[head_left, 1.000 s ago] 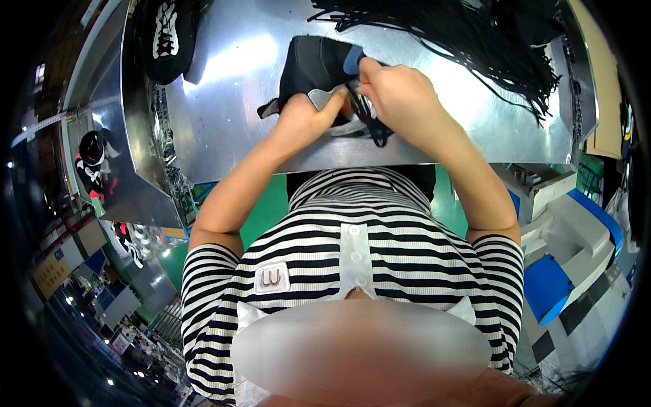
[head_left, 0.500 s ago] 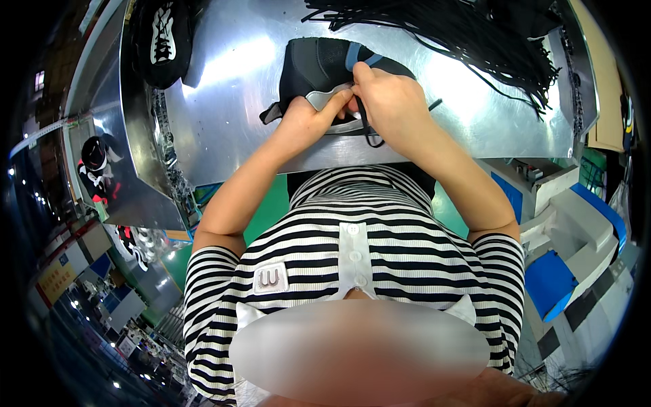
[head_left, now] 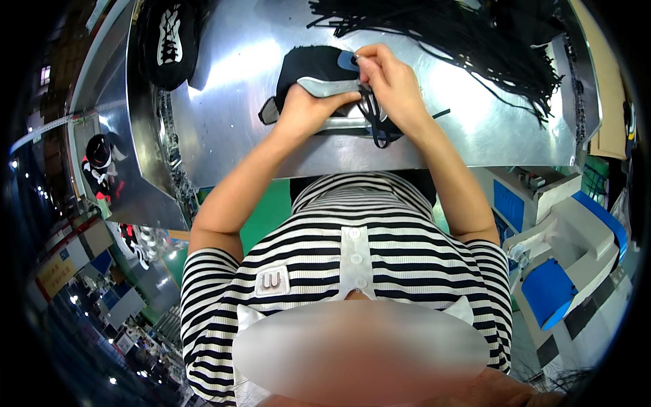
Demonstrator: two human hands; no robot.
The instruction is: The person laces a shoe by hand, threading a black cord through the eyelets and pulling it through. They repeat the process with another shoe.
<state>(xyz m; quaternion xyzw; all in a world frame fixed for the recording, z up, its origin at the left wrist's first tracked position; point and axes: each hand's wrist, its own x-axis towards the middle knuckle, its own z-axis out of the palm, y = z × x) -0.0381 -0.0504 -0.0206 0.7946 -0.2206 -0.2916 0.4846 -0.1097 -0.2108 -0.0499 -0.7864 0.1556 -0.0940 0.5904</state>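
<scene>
gripping black shoe upper, both hands

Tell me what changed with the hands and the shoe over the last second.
The right hand moved up to the top of the black shoe upper, pinching by its blue tab, with a black lace hanging beneath. The left hand kept its grip on the upper's grey edge. The lace bundle and the finished shoe stayed put on the metal table.

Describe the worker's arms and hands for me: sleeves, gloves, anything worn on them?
Both forearms are bare, with no gloves, watch or rings that I can make out. The left hand and right hand are uncovered. Short sleeves of a black-and-white striped shirt end above the elbows.
</scene>
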